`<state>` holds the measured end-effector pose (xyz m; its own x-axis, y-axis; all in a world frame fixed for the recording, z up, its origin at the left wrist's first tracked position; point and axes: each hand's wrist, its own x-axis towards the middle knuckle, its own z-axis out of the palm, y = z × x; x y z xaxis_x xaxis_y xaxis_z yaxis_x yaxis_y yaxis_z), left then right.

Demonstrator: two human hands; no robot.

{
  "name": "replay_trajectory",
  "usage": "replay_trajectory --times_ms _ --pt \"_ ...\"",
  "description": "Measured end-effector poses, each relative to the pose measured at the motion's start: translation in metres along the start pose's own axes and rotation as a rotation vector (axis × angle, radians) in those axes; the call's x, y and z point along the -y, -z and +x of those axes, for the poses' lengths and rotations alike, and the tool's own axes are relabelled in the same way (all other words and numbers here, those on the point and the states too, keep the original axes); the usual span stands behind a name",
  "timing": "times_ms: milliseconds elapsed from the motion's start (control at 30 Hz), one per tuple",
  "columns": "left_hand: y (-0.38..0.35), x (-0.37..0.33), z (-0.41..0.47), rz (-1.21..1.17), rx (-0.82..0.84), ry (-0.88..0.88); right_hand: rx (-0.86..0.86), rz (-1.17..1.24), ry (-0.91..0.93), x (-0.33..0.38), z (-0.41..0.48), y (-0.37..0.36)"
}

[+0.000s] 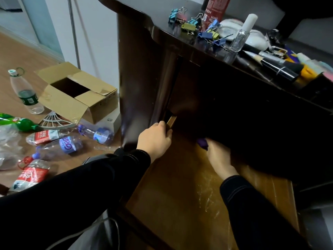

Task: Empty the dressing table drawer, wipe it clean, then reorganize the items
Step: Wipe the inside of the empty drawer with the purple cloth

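Observation:
The wooden drawer (167, 192) stands pulled out of the dark dressing table (144, 69), its brown floor bare and streaked with wet marks. My left hand (155, 139) grips the drawer's left side wall near the table front. My right hand (219, 156) reaches deep into the drawer under the tabletop and holds a purple cloth (202, 143) against the floor. On the tabletop lie coloured binder clips (196, 24), a clear spray bottle (240, 36), a red box (215, 9), white pads (232, 26) and makeup brushes and tubes (284, 67).
On the wooden floor at left sit an open cardboard box (77, 94), an upright plastic bottle (25, 92), several crushed bottles (59, 141), a green bottle (18, 122) and a small white box (110, 121). A cable (115, 230) hangs below my left arm.

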<state>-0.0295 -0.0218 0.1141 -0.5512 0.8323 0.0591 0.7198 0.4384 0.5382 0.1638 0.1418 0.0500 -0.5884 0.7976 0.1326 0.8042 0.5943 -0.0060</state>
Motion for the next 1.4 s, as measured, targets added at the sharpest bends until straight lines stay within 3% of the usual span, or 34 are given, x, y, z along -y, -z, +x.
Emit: replay_trajectory --times_ms 367,433,567,767,933,1033,1267,1400 --pt "0.009 -0.007 -0.009 -0.011 0.032 0.014 0.244 0.074 0.518 0.008 -0.105 0.035" --pt "0.009 -0.008 -0.01 -0.011 0.028 0.011 0.18 0.094 0.415 0.007 -0.096 0.038" --pt "0.004 -0.005 -0.006 -0.007 0.012 -0.003 -0.035 0.127 0.039 0.001 -0.045 0.034" --pt "-0.003 -0.001 0.0 0.018 -0.023 -0.015 -0.004 0.053 -0.194 0.004 0.006 0.003" --pt "-0.003 -0.001 0.001 -0.001 -0.018 -0.005 0.091 0.138 0.007 -0.003 0.003 0.001" --pt "0.0 -0.002 -0.001 0.0 -0.01 0.0 0.125 0.032 0.163 0.004 -0.011 0.011" --pt "0.008 -0.005 -0.01 -0.016 0.027 0.001 0.306 0.081 0.533 0.046 -0.11 0.034" --pt "0.01 -0.008 -0.011 -0.03 0.025 0.005 0.328 0.203 0.471 0.039 -0.113 0.04"
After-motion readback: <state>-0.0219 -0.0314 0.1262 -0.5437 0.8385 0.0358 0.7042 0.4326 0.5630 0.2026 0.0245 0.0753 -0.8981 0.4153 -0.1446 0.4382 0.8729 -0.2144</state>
